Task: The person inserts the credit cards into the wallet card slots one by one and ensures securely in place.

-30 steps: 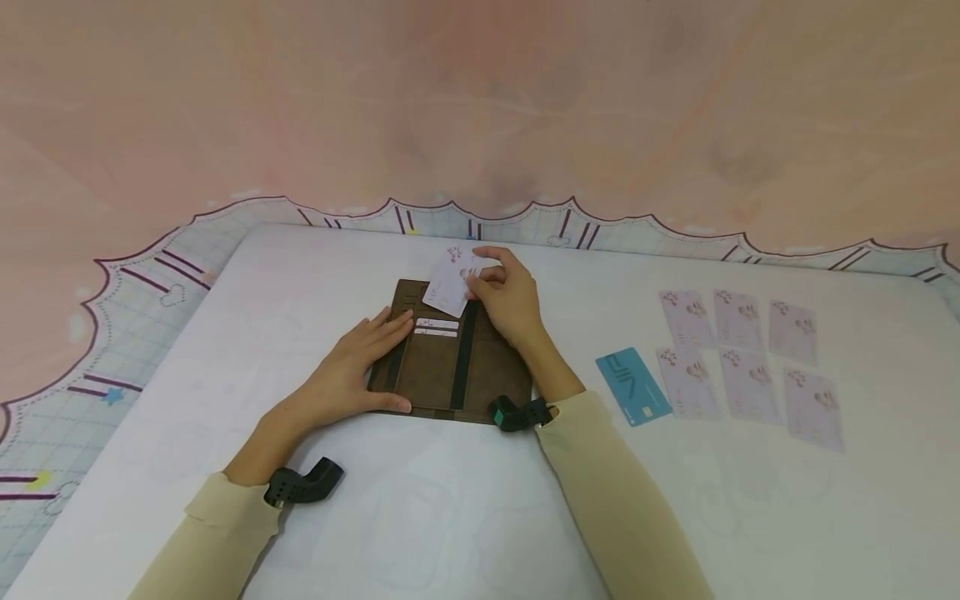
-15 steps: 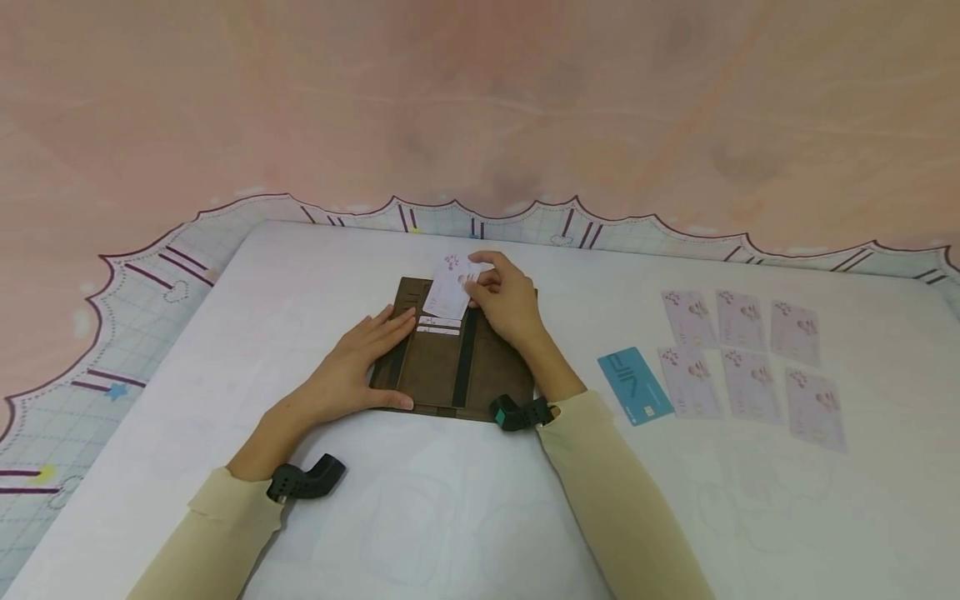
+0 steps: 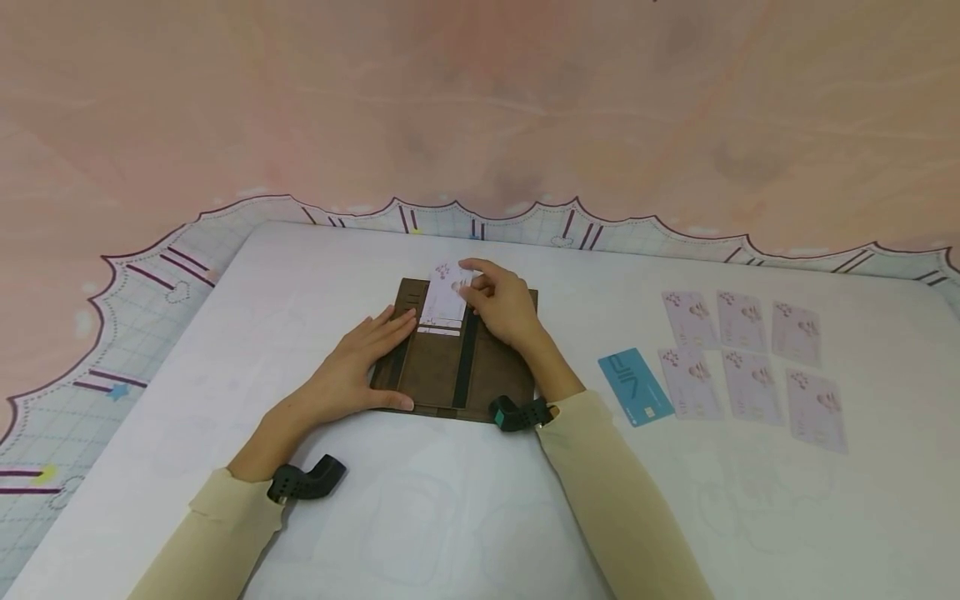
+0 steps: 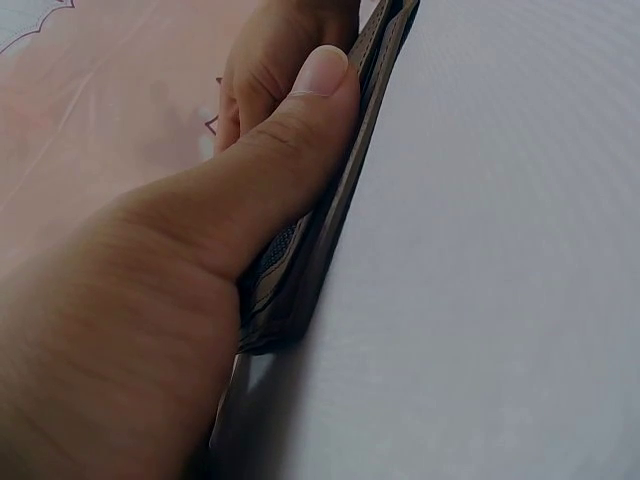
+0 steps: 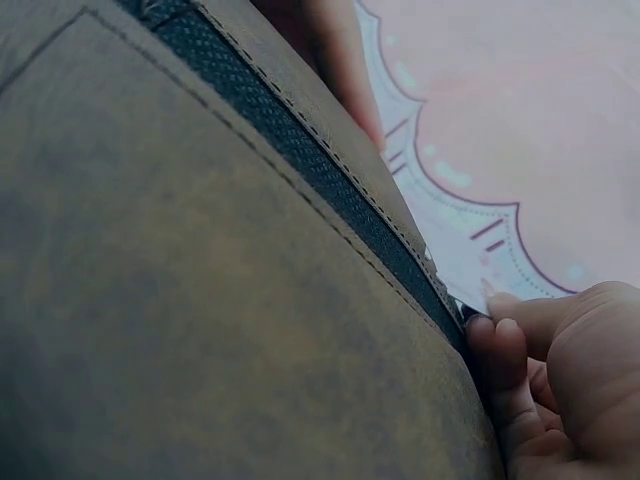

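Note:
A brown wallet (image 3: 431,375) with dark elastic strips lies flat on the white table. My left hand (image 3: 356,362) rests on its left side, fingers spread and thumb along the near edge; in the left wrist view the thumb (image 4: 290,140) presses on the wallet's edge. My right hand (image 3: 510,308) pinches a pale pink-printed card (image 3: 446,292) by its right edge. The card stands lined up above the wallet's card slots, its lower end at the slots, where a white card edge (image 3: 438,332) shows. In the right wrist view, thumb and fingers (image 5: 510,340) hold the card's edge beside the wallet.
To the right lie several pale printed cards (image 3: 690,383) in two rows. A blue card (image 3: 635,387) lies tilted beside them, nearer the right forearm. A scalloped patterned cloth border (image 3: 525,221) runs behind the white table (image 3: 420,517).
The right hand has brought the card down toward me and straightened it, so its lower end now covers the upper visible card strip. The left hand stays on the wallet.

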`<state>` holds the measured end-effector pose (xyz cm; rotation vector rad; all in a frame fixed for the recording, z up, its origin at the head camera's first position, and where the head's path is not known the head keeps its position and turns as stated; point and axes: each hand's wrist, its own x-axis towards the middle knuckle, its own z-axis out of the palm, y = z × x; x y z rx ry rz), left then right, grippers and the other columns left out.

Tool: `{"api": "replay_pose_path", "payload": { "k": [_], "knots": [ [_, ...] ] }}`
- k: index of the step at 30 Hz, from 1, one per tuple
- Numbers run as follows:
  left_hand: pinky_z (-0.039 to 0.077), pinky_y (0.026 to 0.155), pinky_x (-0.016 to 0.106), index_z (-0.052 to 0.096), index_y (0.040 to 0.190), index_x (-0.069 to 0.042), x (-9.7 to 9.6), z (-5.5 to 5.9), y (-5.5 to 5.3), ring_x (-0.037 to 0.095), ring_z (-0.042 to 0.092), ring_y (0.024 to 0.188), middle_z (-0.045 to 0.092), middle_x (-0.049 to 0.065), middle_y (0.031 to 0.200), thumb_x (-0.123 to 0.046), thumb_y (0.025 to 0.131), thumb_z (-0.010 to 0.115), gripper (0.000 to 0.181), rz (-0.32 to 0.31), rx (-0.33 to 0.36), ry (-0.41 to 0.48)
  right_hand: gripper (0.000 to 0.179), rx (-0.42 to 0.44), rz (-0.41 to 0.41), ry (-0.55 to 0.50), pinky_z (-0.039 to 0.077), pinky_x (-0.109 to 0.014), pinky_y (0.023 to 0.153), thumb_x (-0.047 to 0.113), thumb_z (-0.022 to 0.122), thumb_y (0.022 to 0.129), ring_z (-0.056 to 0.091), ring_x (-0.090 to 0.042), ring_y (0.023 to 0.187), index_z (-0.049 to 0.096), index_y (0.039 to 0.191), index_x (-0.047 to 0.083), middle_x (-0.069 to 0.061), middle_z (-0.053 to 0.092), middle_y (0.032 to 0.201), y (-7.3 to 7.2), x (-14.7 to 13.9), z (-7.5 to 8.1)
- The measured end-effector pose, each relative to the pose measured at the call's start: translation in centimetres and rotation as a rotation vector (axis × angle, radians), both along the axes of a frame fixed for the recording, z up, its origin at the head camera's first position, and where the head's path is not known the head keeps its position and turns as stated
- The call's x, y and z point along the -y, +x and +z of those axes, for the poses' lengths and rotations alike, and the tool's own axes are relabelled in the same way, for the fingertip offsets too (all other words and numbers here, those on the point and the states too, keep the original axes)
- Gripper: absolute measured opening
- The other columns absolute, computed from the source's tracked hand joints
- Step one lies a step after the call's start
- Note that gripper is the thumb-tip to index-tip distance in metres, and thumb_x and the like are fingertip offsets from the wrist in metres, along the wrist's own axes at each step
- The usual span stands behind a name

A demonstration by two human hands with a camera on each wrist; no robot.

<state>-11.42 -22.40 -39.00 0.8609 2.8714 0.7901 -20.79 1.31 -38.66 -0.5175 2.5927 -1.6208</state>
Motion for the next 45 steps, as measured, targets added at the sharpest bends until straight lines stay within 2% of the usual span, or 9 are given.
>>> {"api": "replay_pose_path", "payload": {
  "k": [12, 29, 38, 45],
  "knots": [
    [0.005, 0.116, 0.049, 0.028, 0.151, -0.006, 0.01, -0.06, 0.02, 0.030, 0.008, 0.145, 0.024, 0.008, 0.156, -0.048, 0.070, 0.081, 0.105, -0.007, -0.007, 0.005, 0.037, 0.011, 0.019, 0.019, 0.053, -0.028, 0.067, 0.015, 0.063, 0.094, 0.062, -0.015, 0.075, 0.058, 0.131, 0.016, -0.005, 0.066, 0.095, 0.15, -0.08, 0.07],
    [0.005, 0.116, 0.048, 0.027, 0.151, -0.007, -0.14, 0.19, 0.03, 0.029, 0.008, 0.145, 0.024, 0.008, 0.156, -0.048, 0.069, 0.081, 0.106, 0.001, -0.003, -0.010, 0.035, -0.021, 0.034, 0.041, 0.050, -0.031, 0.074, 0.014, 0.064, 0.093, 0.060, -0.017, 0.083, 0.060, 0.128, 0.013, -0.005, 0.066, 0.093, 0.04, -0.18, 0.08],
    [0.005, 0.116, 0.047, 0.026, 0.151, -0.007, -0.14, 0.27, 0.02, 0.030, 0.008, 0.145, 0.025, 0.010, 0.156, -0.048, 0.063, 0.085, 0.114, -0.006, -0.005, -0.007, 0.034, -0.035, 0.063, 0.120, 0.049, -0.035, 0.082, 0.016, 0.060, 0.095, 0.061, -0.018, 0.090, 0.060, 0.129, 0.014, -0.006, 0.065, 0.100, -0.02, -0.14, 0.19],
    [0.006, 0.116, 0.048, 0.026, 0.152, -0.009, -0.20, 0.18, 0.08, 0.029, 0.009, 0.145, 0.025, 0.008, 0.156, -0.049, 0.067, 0.083, 0.110, 0.006, -0.010, -0.003, 0.031, -0.037, 0.080, 0.145, 0.049, -0.032, 0.077, 0.017, 0.060, 0.095, 0.059, -0.016, 0.086, 0.063, 0.126, 0.013, -0.004, 0.064, 0.097, 0.04, -0.01, 0.18]
  ]
}}
